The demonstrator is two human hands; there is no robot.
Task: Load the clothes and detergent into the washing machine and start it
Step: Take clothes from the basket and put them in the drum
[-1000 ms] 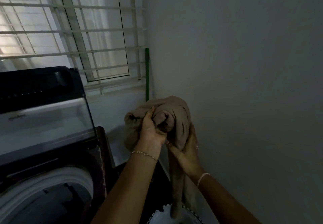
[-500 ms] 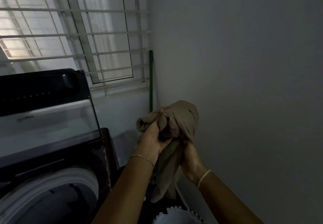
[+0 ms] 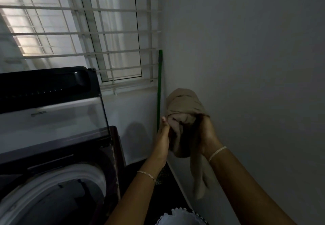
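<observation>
A bunched beige garment (image 3: 184, 105) is held up in the air between both my hands, close to the right wall. My left hand (image 3: 162, 137) grips its left side, thumb up. My right hand (image 3: 206, 133) grips its right side, and a loose end of the cloth hangs down below that wrist. The top-loading washing machine (image 3: 98, 175) stands at the lower left with its dark glass lid (image 3: 52, 112) raised and its drum opening showing a white rim. The garment is to the right of the machine, not over the drum. No detergent is in sight.
A barred window (image 3: 79, 31) fills the wall behind the machine. A green pole (image 3: 159, 87) leans in the corner. The grey wall (image 3: 246, 66) is close on the right. A white scalloped-edged container (image 3: 181, 218) sits at the bottom edge, below my arms.
Both hands have kept reworking their grip on the garment; my right hand has come up to hold its right side and a longer end now hangs below. The view has shifted slightly.
</observation>
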